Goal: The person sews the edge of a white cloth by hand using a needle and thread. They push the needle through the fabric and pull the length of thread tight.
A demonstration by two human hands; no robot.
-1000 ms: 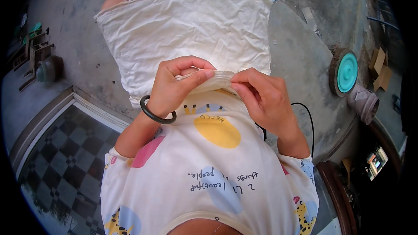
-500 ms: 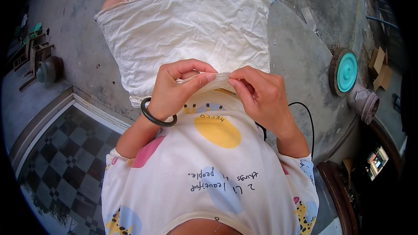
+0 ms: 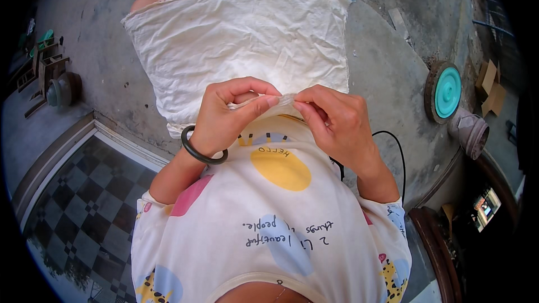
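A creased off-white cloth (image 3: 247,33) with frayed edges lies spread over my lap and knees. Its near edge is gathered into a narrow fold between my hands, just in front of my shirt. My left hand (image 3: 233,104), with a dark bangle at the wrist, pinches the fold between thumb and forefinger. Close beside it, my right hand (image 3: 337,120) pinches the same edge, its fingertips almost touching the left thumb. Whether a needle or other small thing sits between the fingertips is too small to make out.
Grey concrete floor (image 3: 387,90) surrounds me. To the right stand a round turquoise lid (image 3: 447,93), a pale pot (image 3: 470,133) and an open cardboard box (image 3: 489,90). Small wooden stools (image 3: 48,73) are at the left. A white-framed checkered tile area (image 3: 92,202) lies lower left.
My right fingertips have shifted very slightly left along the fold, nearer the left thumb. The cloth and my left hand look nearly the same.
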